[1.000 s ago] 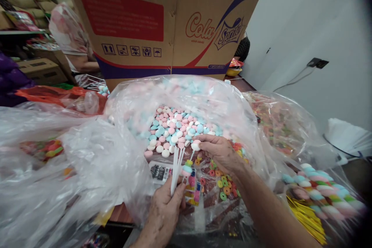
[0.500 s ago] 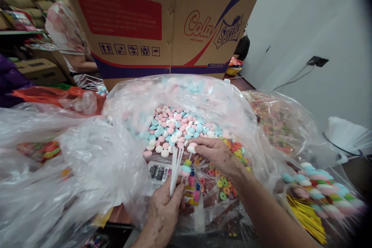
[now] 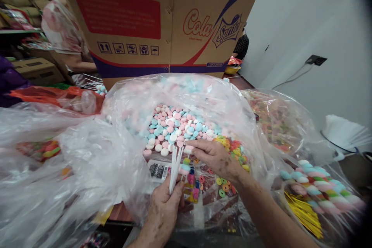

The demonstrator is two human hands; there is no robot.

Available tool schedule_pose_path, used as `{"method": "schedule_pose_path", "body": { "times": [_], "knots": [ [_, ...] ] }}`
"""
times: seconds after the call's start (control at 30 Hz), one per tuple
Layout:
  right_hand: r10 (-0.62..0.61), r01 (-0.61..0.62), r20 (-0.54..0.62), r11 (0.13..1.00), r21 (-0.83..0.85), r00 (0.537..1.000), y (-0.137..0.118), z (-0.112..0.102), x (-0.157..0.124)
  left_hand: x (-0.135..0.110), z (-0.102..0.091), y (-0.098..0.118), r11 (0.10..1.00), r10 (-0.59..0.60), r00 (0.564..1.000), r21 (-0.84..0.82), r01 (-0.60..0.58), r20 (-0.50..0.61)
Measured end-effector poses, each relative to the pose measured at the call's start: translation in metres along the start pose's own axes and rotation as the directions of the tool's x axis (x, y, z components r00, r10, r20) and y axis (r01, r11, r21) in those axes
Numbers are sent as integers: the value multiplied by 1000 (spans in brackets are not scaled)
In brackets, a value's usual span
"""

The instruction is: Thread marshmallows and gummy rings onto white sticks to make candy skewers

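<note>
My left hand (image 3: 164, 205) is closed around a bundle of white sticks (image 3: 175, 166) pointing up. The same hand also has a candy skewer (image 3: 185, 168), with a green piece over a blue and pink marshmallow. At the skewer's top my right hand (image 3: 216, 159) grips a white marshmallow (image 3: 189, 150) between thumb and fingers. Whether the stick's tip has gone into it is hard to see. Just beyond both hands spreads a pile of pink, blue and white marshmallows (image 3: 174, 128). Loose gummy rings (image 3: 223, 186) lie under my right forearm, beside yellow and red gummies (image 3: 232, 147).
A large cardboard box (image 3: 122, 11) stands behind the clear plastic bag (image 3: 186, 85). Finished candy skewers (image 3: 322, 188) and gold ties (image 3: 303, 213) are at right. Crumpled plastic (image 3: 95, 162) covers the left. A person in a hair covering (image 3: 62, 23) is at back left.
My right hand has moved slightly left and down with the white marshmallow, which now sits flatter over the skewer. My left hand has stayed almost still. The view has shifted a little.
</note>
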State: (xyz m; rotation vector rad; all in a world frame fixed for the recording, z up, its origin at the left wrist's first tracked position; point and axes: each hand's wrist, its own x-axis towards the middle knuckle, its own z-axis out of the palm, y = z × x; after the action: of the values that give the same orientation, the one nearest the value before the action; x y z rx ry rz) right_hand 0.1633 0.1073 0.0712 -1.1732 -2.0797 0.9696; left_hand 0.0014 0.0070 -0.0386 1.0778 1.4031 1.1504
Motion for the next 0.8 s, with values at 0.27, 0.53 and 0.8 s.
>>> {"method": "schedule_pose_path", "body": {
  "times": [0.27, 0.53, 0.8],
  "knots": [
    [-140, 137, -66, 990, -44, 988, 8, 17, -6, -3, -2, 14, 994, -63, 997, -88, 66, 34],
    [-219, 213, -12, 961, -174, 976, 6, 32, -19, -2, -3, 15, 999, -29, 999, 47, 27, 24],
    [-133, 133, 16, 988, -84, 991, -1, 35, -32, -3, -3, 12, 999, -15, 1000, -39, 14, -23]
  ]
}}
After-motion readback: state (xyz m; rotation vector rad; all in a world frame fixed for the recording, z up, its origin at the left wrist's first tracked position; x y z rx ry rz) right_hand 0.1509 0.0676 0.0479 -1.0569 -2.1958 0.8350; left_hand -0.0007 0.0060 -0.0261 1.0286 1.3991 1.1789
